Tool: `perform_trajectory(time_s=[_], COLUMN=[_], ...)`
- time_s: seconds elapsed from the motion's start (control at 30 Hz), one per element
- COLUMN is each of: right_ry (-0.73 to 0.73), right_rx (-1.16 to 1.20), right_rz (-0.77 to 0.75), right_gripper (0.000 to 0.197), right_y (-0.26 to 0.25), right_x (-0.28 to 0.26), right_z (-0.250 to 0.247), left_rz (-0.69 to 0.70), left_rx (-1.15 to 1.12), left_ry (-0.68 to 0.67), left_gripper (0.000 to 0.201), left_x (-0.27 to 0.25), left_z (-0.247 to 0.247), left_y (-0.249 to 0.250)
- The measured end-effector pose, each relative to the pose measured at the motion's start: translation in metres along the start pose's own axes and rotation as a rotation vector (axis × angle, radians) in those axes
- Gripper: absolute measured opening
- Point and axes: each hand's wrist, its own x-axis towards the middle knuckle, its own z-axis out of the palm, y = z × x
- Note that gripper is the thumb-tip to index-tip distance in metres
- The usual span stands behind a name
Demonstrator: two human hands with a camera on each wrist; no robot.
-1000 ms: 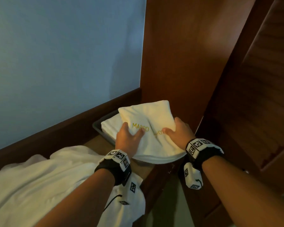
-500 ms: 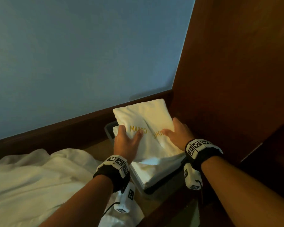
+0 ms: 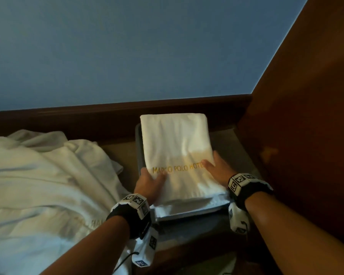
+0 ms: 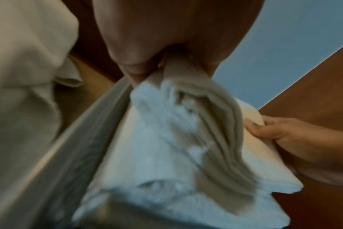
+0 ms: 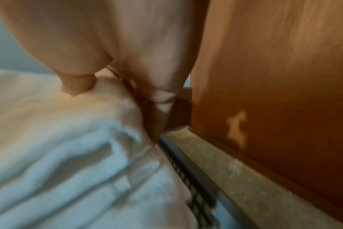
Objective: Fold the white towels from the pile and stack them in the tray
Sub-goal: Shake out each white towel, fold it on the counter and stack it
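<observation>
A folded white towel (image 3: 175, 149) with gold lettering lies lengthwise over the stack of folded towels (image 3: 191, 207) in the grey tray (image 3: 137, 135). My left hand (image 3: 150, 182) grips its near left edge, thumb on top, fingers underneath. My right hand (image 3: 216, 168) grips the near right edge the same way. In the left wrist view the towel's layered edge (image 4: 206, 124) runs out from my fingers beside the tray wall (image 4: 84, 139), and the right hand (image 4: 284, 133) shows at the far side. The right wrist view shows my thumb (image 5: 76, 85) pressing the towel (image 5: 59, 124) by the tray rim (image 5: 190, 170).
The pile of unfolded white towels (image 3: 44, 185) covers the table to the left of the tray. A dark wooden ledge (image 3: 87, 116) and blue wall run behind. A wooden cabinet side (image 3: 306, 135) stands close on the right of the tray.
Both hands have carried the folded towel over the tray and turned it square with the stack. The view has swung left, so the tray now sits in the middle.
</observation>
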Motion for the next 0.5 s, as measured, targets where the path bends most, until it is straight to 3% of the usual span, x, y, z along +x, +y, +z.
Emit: perform_trajectory(time_s=[0.13,0.3,0.5], right_ry=[-0.051,0.06,-0.129], right_rx=[0.018,0.087,0.001], right_rz=[-0.024,-0.134,-0.024], right_gripper=[0.059,0.027,0.048], right_y=[0.013,0.022,0.061], right_x=[0.001,0.005,-0.001], right_z=[0.007,-0.015,-0.01], left_rz=[-0.001,0.119,0.011], left_rx=[0.061,-0.038,0.084], left_ry=[-0.07,-0.016,-0.072], left_gripper=[0.044,0.039,0.046], left_x=[0.002,-0.004,-0.023], left_z=[-0.003,0.007,0.014], left_y=[0.003,0.012,-0.011])
